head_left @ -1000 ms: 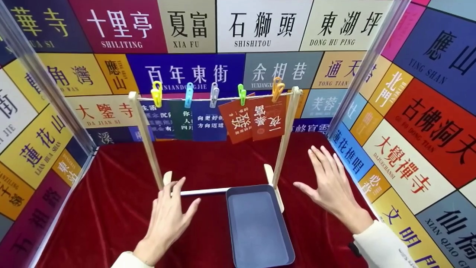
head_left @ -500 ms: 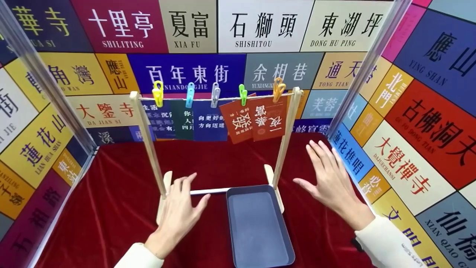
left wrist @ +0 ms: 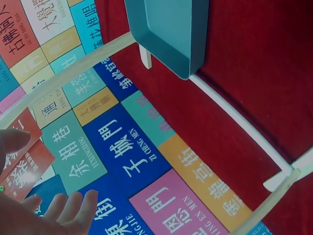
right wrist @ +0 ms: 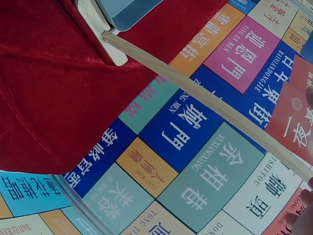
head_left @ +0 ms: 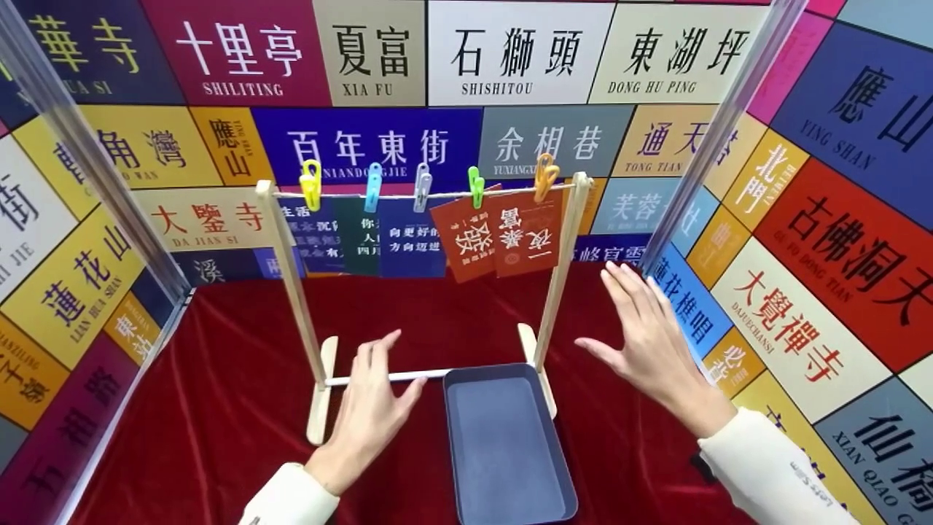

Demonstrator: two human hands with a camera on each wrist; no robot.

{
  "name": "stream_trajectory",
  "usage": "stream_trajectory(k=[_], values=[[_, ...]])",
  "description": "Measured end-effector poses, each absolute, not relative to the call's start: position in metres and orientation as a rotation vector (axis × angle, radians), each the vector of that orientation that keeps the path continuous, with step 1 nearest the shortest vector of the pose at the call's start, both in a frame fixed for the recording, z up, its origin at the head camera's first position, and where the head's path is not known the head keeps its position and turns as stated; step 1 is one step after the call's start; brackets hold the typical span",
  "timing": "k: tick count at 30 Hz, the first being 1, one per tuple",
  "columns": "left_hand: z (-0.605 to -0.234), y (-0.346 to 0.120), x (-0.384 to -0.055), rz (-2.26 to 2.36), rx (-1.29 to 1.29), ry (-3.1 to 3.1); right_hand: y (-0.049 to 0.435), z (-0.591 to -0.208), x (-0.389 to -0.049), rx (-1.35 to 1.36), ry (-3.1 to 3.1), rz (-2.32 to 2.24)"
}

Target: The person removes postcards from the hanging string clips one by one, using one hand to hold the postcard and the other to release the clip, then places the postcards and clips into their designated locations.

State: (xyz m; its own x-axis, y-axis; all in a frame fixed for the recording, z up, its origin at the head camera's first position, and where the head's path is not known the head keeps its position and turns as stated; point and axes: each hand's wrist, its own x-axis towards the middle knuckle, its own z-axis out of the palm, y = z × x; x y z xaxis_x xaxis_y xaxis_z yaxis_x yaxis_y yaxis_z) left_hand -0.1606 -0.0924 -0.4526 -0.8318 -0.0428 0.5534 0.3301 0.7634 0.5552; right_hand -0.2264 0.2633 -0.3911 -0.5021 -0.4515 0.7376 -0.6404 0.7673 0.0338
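Observation:
A wooden rack (head_left: pixel 294 292) stands on the red cloth with a string between its two posts. Five cards hang from it: two red cards (head_left: pixel 530 240) at the right, a blue card (head_left: pixel 412 244), a dark green card (head_left: pixel 360 240) and a purple-blue card (head_left: pixel 315 240). Colored clothespins, among them a yellow clothespin (head_left: pixel 310 186) and an orange clothespin (head_left: pixel 545 179), sit along the string. My left hand (head_left: pixel 369 408) is above the rack's left foot, fingers loosely bent, holding nothing. Right of the rack, my right hand (head_left: pixel 649 343) hovers with fingers extended, also holding nothing.
A dark grey tray (head_left: pixel 510 445) lies before the rack's right side, overlapping the white bottom bar (head_left: pixel 419 376). Panels printed with characters (head_left: pixel 547 55) enclose the back and both sides. Red velvet cloth (head_left: pixel 204 408) covers the table.
My left hand has moved rightward and slightly up, from the rack's left post toward the middle. My right hand has risen slightly. The rack, cards and tray have stayed put.

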Motion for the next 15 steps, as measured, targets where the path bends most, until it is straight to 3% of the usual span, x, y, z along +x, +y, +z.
stream_trajectory(k=[15], values=[[-0.448,-0.081,-0.166,-1.077,-0.303,-2.388,0.256,-0.372,-0.229,0.838,-2.166,0.380]])
